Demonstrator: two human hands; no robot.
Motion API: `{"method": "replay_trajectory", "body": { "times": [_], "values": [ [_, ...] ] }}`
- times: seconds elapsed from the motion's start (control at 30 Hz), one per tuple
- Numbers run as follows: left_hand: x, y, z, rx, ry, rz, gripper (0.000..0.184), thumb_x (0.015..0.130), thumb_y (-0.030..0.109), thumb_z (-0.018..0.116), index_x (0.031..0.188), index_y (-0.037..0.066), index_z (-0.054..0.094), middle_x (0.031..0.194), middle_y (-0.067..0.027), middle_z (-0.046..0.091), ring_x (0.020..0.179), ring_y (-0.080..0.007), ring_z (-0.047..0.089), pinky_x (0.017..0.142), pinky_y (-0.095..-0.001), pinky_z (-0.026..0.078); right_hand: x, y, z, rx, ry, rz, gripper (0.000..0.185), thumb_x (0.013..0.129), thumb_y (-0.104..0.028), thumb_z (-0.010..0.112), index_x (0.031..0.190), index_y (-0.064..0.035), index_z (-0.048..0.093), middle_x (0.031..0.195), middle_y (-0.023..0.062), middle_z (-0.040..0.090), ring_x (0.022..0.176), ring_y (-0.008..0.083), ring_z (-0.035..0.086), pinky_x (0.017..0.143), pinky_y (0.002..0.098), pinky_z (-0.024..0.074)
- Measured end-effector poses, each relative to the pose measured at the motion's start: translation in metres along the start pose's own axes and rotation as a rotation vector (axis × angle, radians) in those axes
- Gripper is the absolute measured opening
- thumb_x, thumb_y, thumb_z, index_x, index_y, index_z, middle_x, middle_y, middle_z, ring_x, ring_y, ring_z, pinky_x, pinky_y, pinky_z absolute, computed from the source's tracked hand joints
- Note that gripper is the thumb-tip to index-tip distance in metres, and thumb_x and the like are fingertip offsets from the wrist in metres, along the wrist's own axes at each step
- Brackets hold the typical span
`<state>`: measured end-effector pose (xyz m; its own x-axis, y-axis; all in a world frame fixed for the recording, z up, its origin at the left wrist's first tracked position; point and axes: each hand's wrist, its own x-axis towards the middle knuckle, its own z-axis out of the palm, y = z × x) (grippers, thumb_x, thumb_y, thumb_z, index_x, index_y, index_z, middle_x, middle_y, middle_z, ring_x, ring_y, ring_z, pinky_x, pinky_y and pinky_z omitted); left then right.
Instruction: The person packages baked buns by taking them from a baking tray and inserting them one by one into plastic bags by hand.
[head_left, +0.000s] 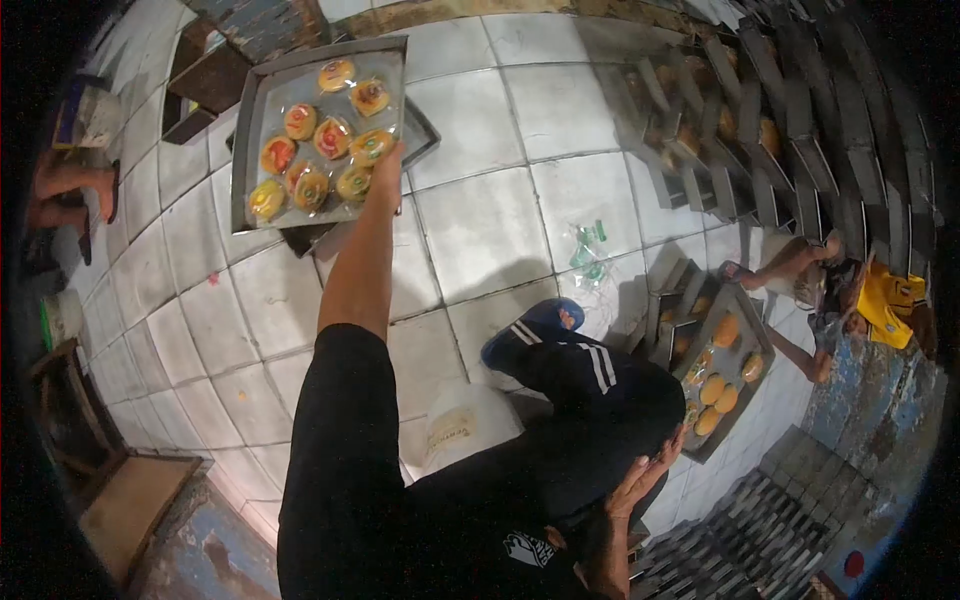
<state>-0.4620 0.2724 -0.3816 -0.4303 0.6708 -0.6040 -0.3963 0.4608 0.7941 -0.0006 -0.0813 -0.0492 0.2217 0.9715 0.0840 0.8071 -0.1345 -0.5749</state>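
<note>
My left hand grips the right edge of a metal tray at the upper left; its fingers are partly hidden. Several round buns with coloured toppings, such as a red-topped bun and a yellow-topped one, lie in this tray, apparently in clear wrapping. Another tray shows beneath it, turned at an angle. My right hand rests against my bent knee, fingers stretched out and nothing visible in it. Beside that knee, a tray of buns tops a low stack.
Tall stacks of trays fill the upper right. A person in a yellow garment is at the right; another person's foot shows at the far left. Green-printed plastic and a white sack lie on the tiled floor.
</note>
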Motion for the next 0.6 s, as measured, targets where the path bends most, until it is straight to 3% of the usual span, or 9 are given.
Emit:
{"method": "replay_trajectory", "body": {
  "times": [0.1, 0.17, 0.2, 0.3, 0.33, 0.43, 0.5, 0.57, 0.6],
  "values": [
    [-0.002, 0.003, -0.005, 0.046, -0.002, 0.068, 0.057, 0.100, 0.037, 0.059, 0.146, 0.003, 0.053, 0.145, -0.0112, 0.054, 0.133, -0.0230, 0.046, 0.114, -0.0383, 0.033, -0.001, 0.008, 0.003, 0.066, 0.034, -0.031, 0.046, 0.110, -0.033, 0.041, 0.152, -0.0151, 0.035, 0.164, 0.0234, 0.022, 0.152, 0.0409, 0.023, 0.123, 0.0554, 0.0195],
    [0.050, -0.045, -0.035, -0.057, 0.026, 0.292, 0.050, 0.097, 0.026, 0.066, 0.141, 0.006, 0.054, 0.136, -0.0097, 0.059, 0.122, -0.0246, 0.053, 0.107, -0.0383, 0.041, 0.000, 0.010, 0.005, 0.099, 0.050, -0.025, 0.046, 0.109, -0.033, 0.042, 0.151, -0.0142, 0.036, 0.164, 0.0237, 0.024, 0.152, 0.0409, 0.024, 0.122, 0.0548, 0.0203],
    [0.093, -0.069, -0.054, -0.283, -0.131, 0.163, 0.047, 0.097, 0.025, 0.066, 0.139, 0.007, 0.055, 0.131, -0.0084, 0.060, 0.119, -0.0221, 0.053, 0.105, -0.0388, 0.042, 0.001, 0.012, 0.006, 0.140, 0.059, -0.030, 0.046, 0.109, -0.033, 0.043, 0.150, -0.0134, 0.037, 0.163, 0.0240, 0.025, 0.151, 0.0410, 0.025, 0.122, 0.0543, 0.0211],
    [0.065, -0.078, -0.057, -0.021, -0.028, 0.529, 0.033, 0.098, 0.035, 0.068, 0.116, 0.007, 0.071, 0.097, -0.0049, 0.068, 0.086, -0.0190, 0.063, 0.081, -0.0324, 0.053, 0.003, 0.017, 0.003, 0.131, 0.113, 0.004, 0.044, 0.103, -0.036, 0.051, 0.128, 0.0005, 0.048, 0.154, 0.0268, 0.038, 0.145, 0.0423, 0.035, 0.119, 0.0533, 0.0242],
    [-0.001, -0.050, -0.033, 0.933, 0.230, 0.512, 0.033, 0.102, 0.020, 0.059, 0.125, -0.002, 0.068, 0.123, -0.0136, 0.070, 0.110, -0.0231, 0.064, 0.095, -0.0399, 0.051, 0.003, 0.020, 0.004, 0.154, 0.133, -0.019, 0.041, 0.101, -0.030, 0.053, 0.126, 0.0018, 0.049, 0.153, 0.0277, 0.039, 0.144, 0.0438, 0.037, 0.119, 0.0535, 0.0252],
    [-0.141, -0.029, 0.032, 0.304, -0.162, 0.510, 0.025, 0.099, 0.014, 0.059, 0.113, -0.001, 0.074, 0.118, -0.0137, 0.071, 0.106, -0.0258, 0.066, 0.096, -0.0403, 0.051, 0.001, 0.013, -0.004, 0.146, 0.163, -0.032, 0.036, 0.094, -0.019, 0.057, 0.123, 0.0005, 0.052, 0.153, 0.0270, 0.040, 0.143, 0.0465, 0.036, 0.120, 0.0546, 0.0248],
    [-0.215, -0.030, 0.081, 0.538, -0.287, 0.355, 0.027, 0.099, 0.019, 0.061, 0.107, -0.002, 0.076, 0.102, -0.0124, 0.073, 0.096, -0.0229, 0.065, 0.093, -0.0383, 0.048, -0.002, 0.012, -0.007, 0.129, 0.174, -0.021, 0.036, 0.096, -0.018, 0.058, 0.127, 0.0001, 0.052, 0.155, 0.0240, 0.039, 0.146, 0.0467, 0.033, 0.121, 0.0550, 0.0244],
    [-0.287, -0.030, 0.138, 0.552, -0.548, 0.340, 0.025, 0.099, 0.017, 0.060, 0.108, -0.001, 0.076, 0.104, -0.0114, 0.074, 0.101, -0.0212, 0.066, 0.094, -0.0352, 0.048, -0.010, 0.014, -0.014, 0.126, 0.215, -0.004, 0.037, 0.096, -0.017, 0.058, 0.128, 0.0000, 0.051, 0.156, 0.0232, 0.039, 0.147, 0.0466, 0.032, 0.121, 0.0547, 0.0249],
    [-0.320, -0.029, 0.164, 0.458, -0.772, 0.457, 0.025, 0.099, 0.016, 0.061, 0.109, -0.001, 0.076, 0.102, -0.0095, 0.075, 0.098, -0.0192, 0.066, 0.093, -0.0340, 0.049, -0.014, 0.018, -0.016, 0.123, 0.216, 0.004, 0.037, 0.097, -0.017, 0.058, 0.129, 0.0001, 0.052, 0.156, 0.0226, 0.039, 0.147, 0.0461, 0.032, 0.121, 0.0543, 0.0264]
  ]
}}
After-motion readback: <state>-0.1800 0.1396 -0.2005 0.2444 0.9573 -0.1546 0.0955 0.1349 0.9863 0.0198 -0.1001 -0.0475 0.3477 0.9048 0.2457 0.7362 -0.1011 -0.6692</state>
